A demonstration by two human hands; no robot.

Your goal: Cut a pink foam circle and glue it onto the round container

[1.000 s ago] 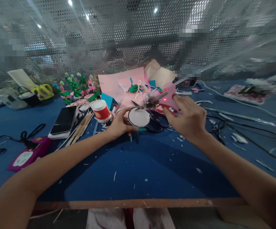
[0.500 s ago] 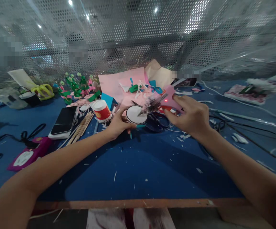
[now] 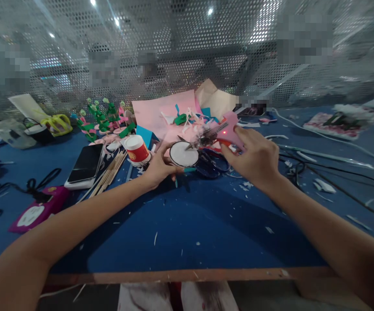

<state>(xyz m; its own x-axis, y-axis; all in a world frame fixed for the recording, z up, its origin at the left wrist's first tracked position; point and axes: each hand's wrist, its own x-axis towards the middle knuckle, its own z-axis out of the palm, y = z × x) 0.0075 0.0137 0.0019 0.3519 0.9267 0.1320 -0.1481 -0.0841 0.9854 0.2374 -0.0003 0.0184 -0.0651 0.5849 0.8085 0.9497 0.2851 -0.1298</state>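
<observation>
My left hand (image 3: pixel 161 167) is closed round the side of a small cup (image 3: pixel 184 154), whose round white face with a dark rim is turned up toward me. In my right hand (image 3: pixel 254 152) is a pink glue gun (image 3: pixel 230 128) with a small red light. Its nozzle, coated in grey fuzzy residue, points left and down at the white face; whether the tip touches it I cannot tell. Left of my left hand stands a red and white paper cup (image 3: pixel 137 150). Dark-handled scissors (image 3: pixel 212 164) lie under the glue gun.
Behind are pink paper sheets (image 3: pixel 161 110) with coloured scraps and green-and-pink craft flowers (image 3: pixel 102 119). To the left lie wooden sticks (image 3: pixel 109 173), a phone (image 3: pixel 86 163) and a purple power strip (image 3: pixel 39 209). Cords (image 3: pixel 332 172) cross the right side; a perforated metal screen (image 3: pixel 187 56) rises behind.
The glue gun's nozzle has shifted slightly left over the white face, and my right hand has moved a little left with it. My left hand keeps its hold on the cup.
</observation>
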